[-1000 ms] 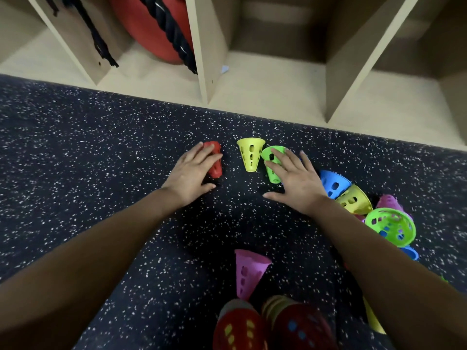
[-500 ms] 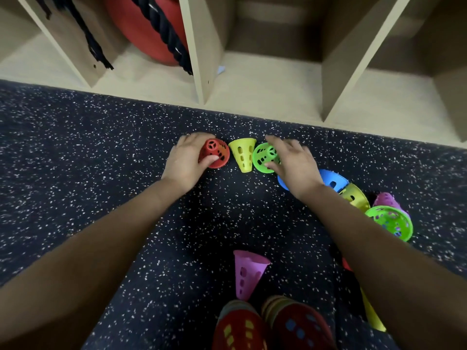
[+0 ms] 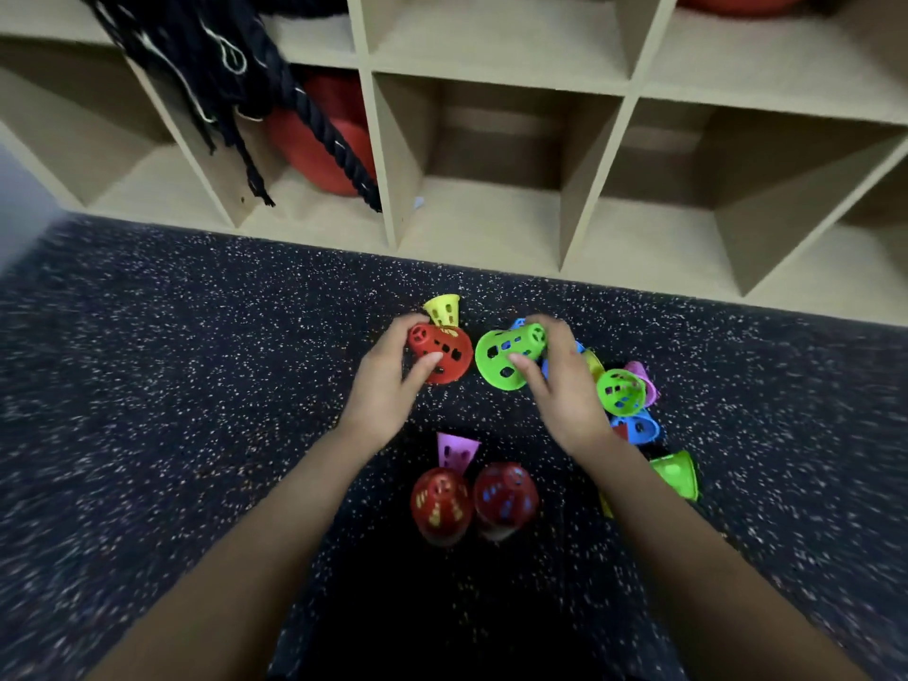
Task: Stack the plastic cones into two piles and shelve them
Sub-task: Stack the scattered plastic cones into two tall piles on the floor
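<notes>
My left hand grips a red perforated cone lifted off the dark speckled floor. My right hand grips a green cone beside it, tilted on its side. A yellow cone lies on the floor just behind the red one. Loose cones lie in a heap to the right: a green one, a pink one, a blue one and another green one. A pink cone lies near me, with two red-topped cone piles in front of it.
A beige cubby shelf runs along the far side of the floor. A red ball and a thick black rope fill the left cubby. The cubbies in the middle and to the right look bare.
Both hands have lifted their cones off the floor and turned them, the red in my left and the green in my right. My view has tipped up, showing more of the shelf.
</notes>
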